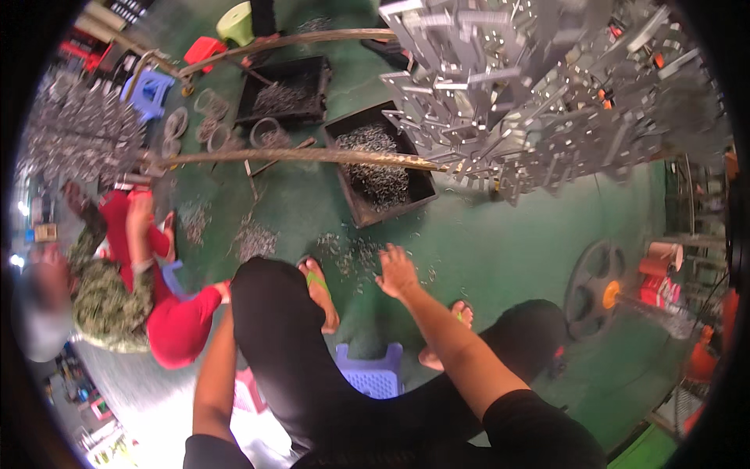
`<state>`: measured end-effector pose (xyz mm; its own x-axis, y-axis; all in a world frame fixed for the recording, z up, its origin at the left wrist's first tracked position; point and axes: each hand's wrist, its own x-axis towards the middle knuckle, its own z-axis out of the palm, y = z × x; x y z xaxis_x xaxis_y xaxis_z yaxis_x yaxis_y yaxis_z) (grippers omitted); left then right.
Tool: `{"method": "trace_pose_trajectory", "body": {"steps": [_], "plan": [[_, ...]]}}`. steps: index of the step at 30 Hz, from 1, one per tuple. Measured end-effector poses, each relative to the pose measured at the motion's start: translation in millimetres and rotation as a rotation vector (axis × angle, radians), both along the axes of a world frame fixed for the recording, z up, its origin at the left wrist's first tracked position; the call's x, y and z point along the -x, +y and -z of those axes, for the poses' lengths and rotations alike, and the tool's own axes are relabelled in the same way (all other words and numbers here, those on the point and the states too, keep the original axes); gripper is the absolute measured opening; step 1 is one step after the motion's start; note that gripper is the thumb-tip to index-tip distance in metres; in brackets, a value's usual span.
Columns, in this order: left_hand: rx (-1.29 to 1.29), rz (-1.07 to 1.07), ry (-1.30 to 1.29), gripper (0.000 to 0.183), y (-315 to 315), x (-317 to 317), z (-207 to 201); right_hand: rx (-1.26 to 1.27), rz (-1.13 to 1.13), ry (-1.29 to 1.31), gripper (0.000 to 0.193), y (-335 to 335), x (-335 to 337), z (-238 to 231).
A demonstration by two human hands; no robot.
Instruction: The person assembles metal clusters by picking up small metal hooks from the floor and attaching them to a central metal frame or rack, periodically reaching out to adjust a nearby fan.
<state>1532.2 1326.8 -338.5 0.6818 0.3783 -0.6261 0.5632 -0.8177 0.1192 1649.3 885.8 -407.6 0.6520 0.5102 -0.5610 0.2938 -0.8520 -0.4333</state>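
My right hand (397, 270) reaches down over the floor with its fingers apart and nothing seen in it. Close by its fingertips lie small loose metal pieces (361, 254), scattered on the green floor. My left forearm (215, 375) runs up beside my left knee (269, 285). The knee mostly hides that hand, so its fingers cannot be made out. Beyond my feet is a black bin (361, 211) with a heap of small metal parts (379, 172) in it.
Many grey metal pieces (500, 94) hang at the upper right. A wooden pole (297, 155) crosses above the bin. Another black bin (285, 117) stands farther back. A person in red trousers (176, 332) sits at left. A purple stool (371, 374) is below me; a black wheel-like disc (591, 289) stands at right.
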Motion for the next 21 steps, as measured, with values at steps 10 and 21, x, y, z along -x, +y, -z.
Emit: {"method": "trace_pose_trajectory", "body": {"steps": [10, 21], "plan": [[0.311, -0.493, 0.335, 0.044, -168.3, 186.5, 192.9, -0.133, 0.221, -0.288, 0.079, 29.9, 21.0, 82.0], [0.477, -0.587, 0.155, 0.052, -109.0, 155.7, 196.5, -0.850, 0.958, -0.658, 0.023, 18.2, -63.7, 13.7]]}}
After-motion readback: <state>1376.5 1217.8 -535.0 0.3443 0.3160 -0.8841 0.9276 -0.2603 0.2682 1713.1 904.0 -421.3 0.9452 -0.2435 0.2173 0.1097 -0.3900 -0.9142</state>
